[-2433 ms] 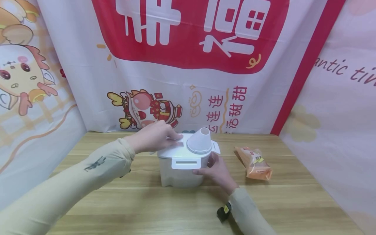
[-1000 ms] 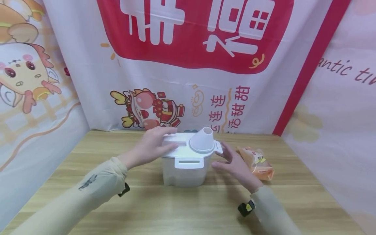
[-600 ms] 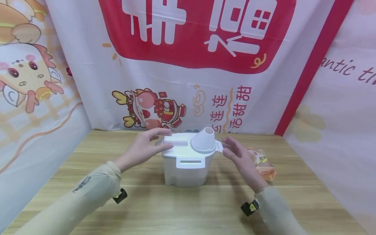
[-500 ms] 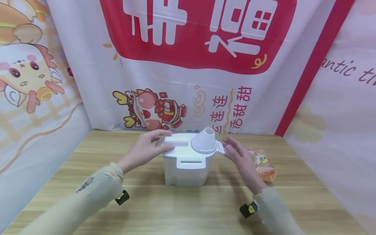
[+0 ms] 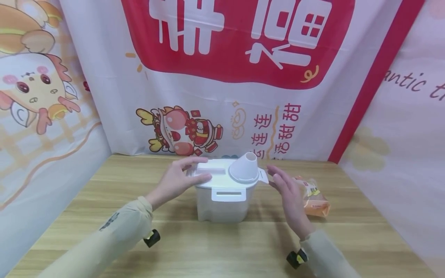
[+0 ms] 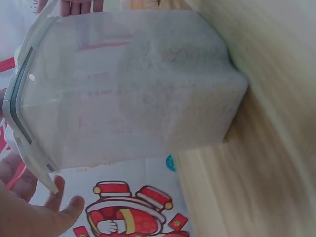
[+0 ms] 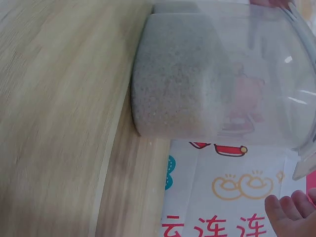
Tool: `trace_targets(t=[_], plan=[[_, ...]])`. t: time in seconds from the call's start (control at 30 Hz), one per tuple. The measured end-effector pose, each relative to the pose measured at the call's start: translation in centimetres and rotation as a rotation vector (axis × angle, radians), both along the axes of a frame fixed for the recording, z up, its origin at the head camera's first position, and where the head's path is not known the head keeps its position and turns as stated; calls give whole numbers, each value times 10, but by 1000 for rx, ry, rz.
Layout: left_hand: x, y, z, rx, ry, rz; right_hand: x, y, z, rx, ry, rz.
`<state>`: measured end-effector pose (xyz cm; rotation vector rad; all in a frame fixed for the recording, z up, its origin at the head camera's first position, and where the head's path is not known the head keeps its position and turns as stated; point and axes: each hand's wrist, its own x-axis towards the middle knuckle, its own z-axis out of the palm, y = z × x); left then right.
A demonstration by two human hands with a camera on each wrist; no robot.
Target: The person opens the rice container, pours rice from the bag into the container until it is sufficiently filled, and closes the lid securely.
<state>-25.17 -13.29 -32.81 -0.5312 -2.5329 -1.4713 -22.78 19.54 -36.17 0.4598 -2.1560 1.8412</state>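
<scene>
In the head view a clear plastic grain storage box (image 5: 222, 206) stands upright on the table. Its white lid (image 5: 217, 178) carries a conical cap (image 5: 244, 167) and side clips, the front clip (image 5: 228, 194) hanging outward. My left hand (image 5: 174, 179) lies at the lid's left end, its fingers and thumb spread on either side of the raised bar. Beside the right clip (image 5: 263, 175), my right hand (image 5: 287, 193) hovers with relaxed fingers, holding nothing. Pale fine grain (image 7: 173, 74) fills the lower part of the box in the right wrist view.
To the right, partly behind my right hand, lies an orange snack packet (image 5: 315, 202). A printed cloth (image 5: 194, 88) hangs behind the wood-grain table (image 5: 215, 251), and more printed cloth walls the sides.
My left hand has gone from pressing on top of the lid to its left end. My right hand has let go of the box's right side and drawn away to the right.
</scene>
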Motion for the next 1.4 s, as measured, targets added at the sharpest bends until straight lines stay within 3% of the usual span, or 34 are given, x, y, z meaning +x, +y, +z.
trace_targets(t=[0.23, 0.53, 0.7, 0.8, 0.9, 1.2, 1.4], plan=[[-6, 8, 9, 31, -1, -47, 5, -3, -3, 77, 37, -7], [-5, 10, 5, 18, 23, -59, 13, -8, -11, 121, 57, 108], [-9, 10, 4, 6, -12, -69, 19, -10, -18, 168, 18, 92], [-11, 9, 3, 5, -39, -80, 19, -10, -19, 162, -29, 70], [-13, 8, 2, 8, -54, -85, 15, -10, -17, 174, -19, 16], [-16, 6, 0, 15, -75, -94, 7, -16, -21, 232, 129, -157], [-16, 5, 0, 12, -74, -91, 7, -23, -22, 182, 201, -190]])
